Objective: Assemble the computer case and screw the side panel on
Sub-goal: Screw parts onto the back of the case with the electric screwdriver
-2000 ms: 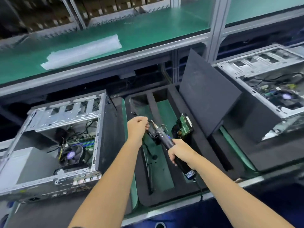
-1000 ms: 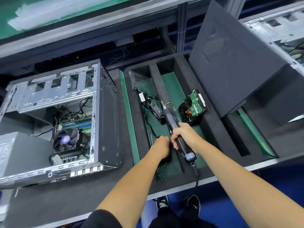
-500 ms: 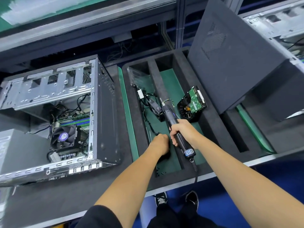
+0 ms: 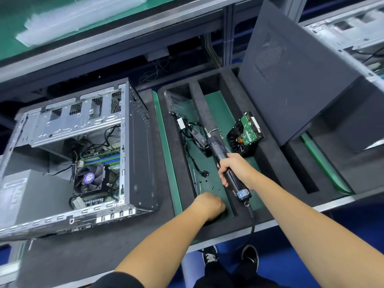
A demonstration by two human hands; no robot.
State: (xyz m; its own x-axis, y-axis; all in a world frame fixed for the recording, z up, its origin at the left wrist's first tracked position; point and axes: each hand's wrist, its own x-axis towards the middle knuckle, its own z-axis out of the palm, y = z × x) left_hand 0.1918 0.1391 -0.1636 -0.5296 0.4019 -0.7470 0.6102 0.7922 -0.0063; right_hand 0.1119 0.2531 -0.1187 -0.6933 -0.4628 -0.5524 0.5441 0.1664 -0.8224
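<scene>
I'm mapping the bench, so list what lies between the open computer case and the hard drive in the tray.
In the head view, between the computer case and the hard drive: a green mat strip, the tray's foam wall, loose black cables and the electric screwdriver.

The left hand [image 4: 209,205] shows only its back, so its fingers and whatever they may pinch in the foam tray [image 4: 268,154] are hidden. The small dark bits [image 4: 213,187] scattered on the tray's green floor are too small to tell apart as screws. The second case [image 4: 353,28] is cut off by the right edge, and the white stack [image 4: 76,15] on the upper shelf is blurred.
</scene>
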